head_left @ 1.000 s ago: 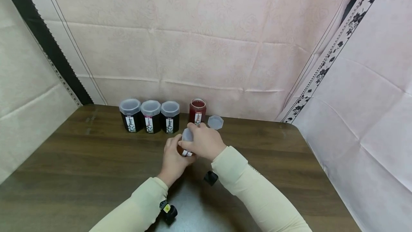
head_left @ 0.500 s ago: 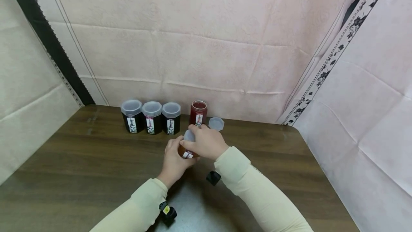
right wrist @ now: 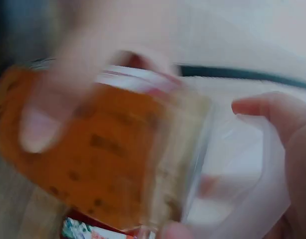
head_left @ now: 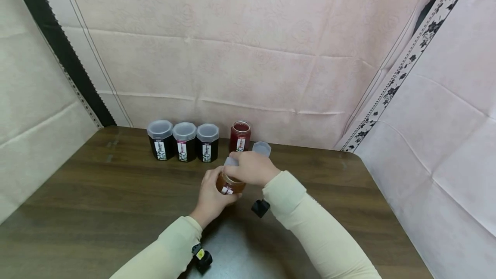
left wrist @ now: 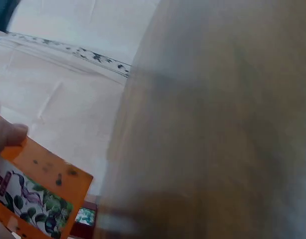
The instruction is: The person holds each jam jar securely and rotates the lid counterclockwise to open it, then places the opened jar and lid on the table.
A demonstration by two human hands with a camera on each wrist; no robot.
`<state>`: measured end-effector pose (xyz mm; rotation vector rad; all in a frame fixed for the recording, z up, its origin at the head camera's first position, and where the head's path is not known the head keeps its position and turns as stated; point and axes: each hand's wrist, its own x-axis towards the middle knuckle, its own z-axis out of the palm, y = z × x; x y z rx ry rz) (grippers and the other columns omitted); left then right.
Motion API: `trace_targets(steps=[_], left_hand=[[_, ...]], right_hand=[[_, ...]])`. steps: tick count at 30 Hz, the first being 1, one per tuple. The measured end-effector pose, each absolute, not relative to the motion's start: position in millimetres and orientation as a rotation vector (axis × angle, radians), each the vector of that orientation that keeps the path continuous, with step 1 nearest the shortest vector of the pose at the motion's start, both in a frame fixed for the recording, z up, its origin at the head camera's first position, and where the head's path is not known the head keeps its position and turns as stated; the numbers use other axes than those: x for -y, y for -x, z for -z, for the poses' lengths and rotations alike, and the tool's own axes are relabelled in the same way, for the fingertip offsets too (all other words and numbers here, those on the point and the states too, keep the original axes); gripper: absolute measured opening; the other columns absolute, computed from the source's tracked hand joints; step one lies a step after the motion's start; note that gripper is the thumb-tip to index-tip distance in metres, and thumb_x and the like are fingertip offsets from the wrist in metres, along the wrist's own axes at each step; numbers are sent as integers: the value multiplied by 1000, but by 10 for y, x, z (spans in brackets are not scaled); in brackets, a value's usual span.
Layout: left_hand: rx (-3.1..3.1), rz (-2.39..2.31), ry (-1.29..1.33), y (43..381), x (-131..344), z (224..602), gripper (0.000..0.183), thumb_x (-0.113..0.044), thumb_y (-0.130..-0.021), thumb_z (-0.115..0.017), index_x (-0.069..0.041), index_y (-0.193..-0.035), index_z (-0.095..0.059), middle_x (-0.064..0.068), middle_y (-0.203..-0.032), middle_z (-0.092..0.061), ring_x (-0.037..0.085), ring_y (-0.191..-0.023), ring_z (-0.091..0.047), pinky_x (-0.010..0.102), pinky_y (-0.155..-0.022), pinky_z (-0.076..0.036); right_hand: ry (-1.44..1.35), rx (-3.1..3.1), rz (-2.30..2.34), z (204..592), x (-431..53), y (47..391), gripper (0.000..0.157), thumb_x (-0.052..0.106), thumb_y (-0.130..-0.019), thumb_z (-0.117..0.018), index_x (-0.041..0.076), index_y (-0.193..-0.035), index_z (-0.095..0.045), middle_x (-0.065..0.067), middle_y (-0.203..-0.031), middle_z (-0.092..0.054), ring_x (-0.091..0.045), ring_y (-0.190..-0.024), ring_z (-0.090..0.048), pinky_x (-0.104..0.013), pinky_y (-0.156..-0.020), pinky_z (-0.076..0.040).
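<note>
In the head view my left hand (head_left: 212, 195) grips a glass jar (head_left: 229, 187) of orange-brown contents with dark specks, above the middle of the table. The jar's rim shows uncovered. My right hand (head_left: 256, 168) holds a translucent faceted lid (head_left: 231, 161) just above that rim. The right wrist view has the lid (right wrist: 273, 186) between the right fingers, apart from the tilted jar (right wrist: 93, 144); the picture is blurred. At the left wrist view's edge, a thumb presses the jar (left wrist: 48, 169) beside its plant-printed label.
Behind the hands stands a lidless dark red jar (head_left: 240, 134), with a loose translucent lid (head_left: 262, 148) beside it. Three dark jars (head_left: 186, 149) with translucent lids are lined up at the back left. Pale cloth (head_left: 252, 55) hangs behind the wooden table (head_left: 97, 210).
My right hand has shifted right and slightly away from the jar, lifting the lid off it, so the jar's rim now shows. The left hand keeps hold of the jar.
</note>
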<state>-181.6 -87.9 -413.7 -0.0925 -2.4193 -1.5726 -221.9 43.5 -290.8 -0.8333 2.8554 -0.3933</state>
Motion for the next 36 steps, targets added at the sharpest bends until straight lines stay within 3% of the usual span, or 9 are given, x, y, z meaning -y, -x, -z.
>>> trace_targets(steps=[5, 13, 24, 29, 36], left_hand=[[2397, 1626, 100, 1822, 878, 4130, 82, -19, -69, -87, -13, -139, -44, 9, -123, -45, 29, -114, -47, 52, -96, -47], [2310, 1607, 85, 1854, 878, 4095, 80, -16, -67, -86, -5, -135, -45, 11, -117, -46, 29, -109, -51, 50, -90, -49], [2338, 1641, 27, 1846, 900, 4061, 82, -19, -69, -87, -7, -138, -44, 13, -122, -46, 31, -116, -48, 51, -97, -46], [2325, 1636, 38, 1854, 905, 4056, 82, -20, -69, -87, -6, -138, -43, 14, -122, -46, 31, -116, -48, 52, -97, -46], [2309, 1638, 21, 1863, 906, 4030, 83, -18, -68, -87, -4, -137, -43, 15, -123, -47, 31, -117, -47, 51, -99, -44]], right_hand=[[778, -2767, 509, 2840, -492, 2271, 62, 51, -93, -44, 14, -142, -50, -4, -126, -64, -18, -102, -62, -38, -88, -52], [705, -2727, 750, 2825, -620, 2308, 65, 57, -92, -49, 17, -144, -46, -5, -124, -63, -12, -65, -66, -30, -67, -54], [618, -2689, 941, 2843, -720, 2316, 68, 58, -92, -50, 20, -147, -40, -7, -132, -55, -17, -68, -66, -34, -67, -56], [636, -2629, 1035, 2874, -775, 2332, 58, 56, -94, -48, 23, -142, -45, -4, -120, -58, -20, -71, -64, -41, -69, -57], [638, -2591, 1142, 2921, -846, 2356, 44, 53, -97, -44, 24, -130, -50, -9, -86, -52, -20, -59, -48, -38, -64, -53]])
